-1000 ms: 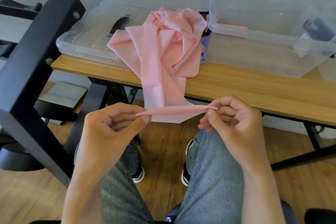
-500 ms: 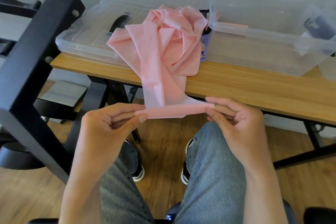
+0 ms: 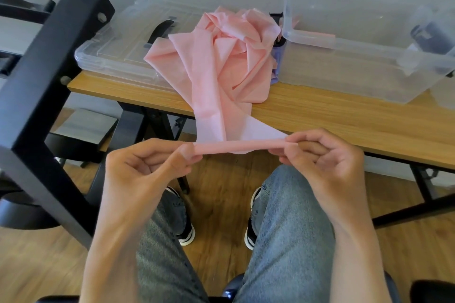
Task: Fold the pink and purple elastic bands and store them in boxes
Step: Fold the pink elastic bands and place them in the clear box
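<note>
A long pink elastic band (image 3: 221, 64) lies crumpled on the wooden table (image 3: 332, 118) and hangs over its front edge. Its lower end is a narrow folded or rolled strip stretched level between my hands. My left hand (image 3: 147, 167) pinches the strip's left end between thumb and forefinger. My right hand (image 3: 317, 155) pinches the right end with curled fingers. A bit of purple band (image 3: 275, 69) peeks out behind the pink heap. A clear open box (image 3: 344, 42) stands to the right of the heap and holds a dark purple roll (image 3: 433, 34) at its far right.
A clear box lid (image 3: 118, 56) with a black handle lies flat on the table's left part, partly under the pink band. A black frame (image 3: 44, 76) rises at the left. My jeans-clad legs and shoes are below, over a wooden floor.
Both hands have risen a little toward the table edge with the strip. The strip between them looks thicker and more even than a second ago.
</note>
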Motion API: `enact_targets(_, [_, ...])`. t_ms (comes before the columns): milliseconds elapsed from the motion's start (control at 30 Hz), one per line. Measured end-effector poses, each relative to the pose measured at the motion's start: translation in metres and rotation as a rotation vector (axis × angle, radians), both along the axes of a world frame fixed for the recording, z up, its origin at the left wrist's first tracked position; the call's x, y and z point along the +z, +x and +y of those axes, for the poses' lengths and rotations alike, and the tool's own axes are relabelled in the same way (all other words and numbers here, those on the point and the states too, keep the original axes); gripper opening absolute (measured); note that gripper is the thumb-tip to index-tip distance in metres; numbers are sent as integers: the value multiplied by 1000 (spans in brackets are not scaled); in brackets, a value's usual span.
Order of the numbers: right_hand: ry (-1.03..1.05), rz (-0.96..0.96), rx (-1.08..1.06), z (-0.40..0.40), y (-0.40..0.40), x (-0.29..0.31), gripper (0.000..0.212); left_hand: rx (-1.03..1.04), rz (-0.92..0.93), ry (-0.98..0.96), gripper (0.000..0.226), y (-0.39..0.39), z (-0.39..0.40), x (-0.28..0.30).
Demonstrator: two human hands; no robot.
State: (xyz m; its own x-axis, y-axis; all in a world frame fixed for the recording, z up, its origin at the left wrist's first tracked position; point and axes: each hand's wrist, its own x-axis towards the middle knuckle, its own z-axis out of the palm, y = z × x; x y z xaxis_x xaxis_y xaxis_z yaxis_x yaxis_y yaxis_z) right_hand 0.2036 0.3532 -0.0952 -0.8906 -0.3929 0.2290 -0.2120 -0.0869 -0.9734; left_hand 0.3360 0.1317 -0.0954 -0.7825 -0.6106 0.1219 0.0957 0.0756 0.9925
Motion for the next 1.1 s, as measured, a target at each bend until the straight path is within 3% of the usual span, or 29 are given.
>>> enact_targets(100, [40,68,-36,0,0,0,8,6,-3,-79,21,0,-1,1])
enact_targets(267, [194,82,-60,3,-2,-2,33,-20,-73,-147,41,1,-3,1])
enact_targets(433, [314,158,-91,3,-5,-9,16,-68,-116,-203,24,-1,-7,-5])
enact_targets(633, [335,184,-56,3,-5,-10,9,-89,-120,-223,18,0,-6,-7])
enact_targets(933, [29,3,-1,0,0,3,13,-40,4,-13,25,-1,2,2])
enact_targets(1033, [89,53,-52,0,0,3,11,-21,-7,-80,21,-3,1,-2])
enact_targets(1100, [155,64,-78,-1,0,2,22,-23,-27,-74,33,-3,0,-3])
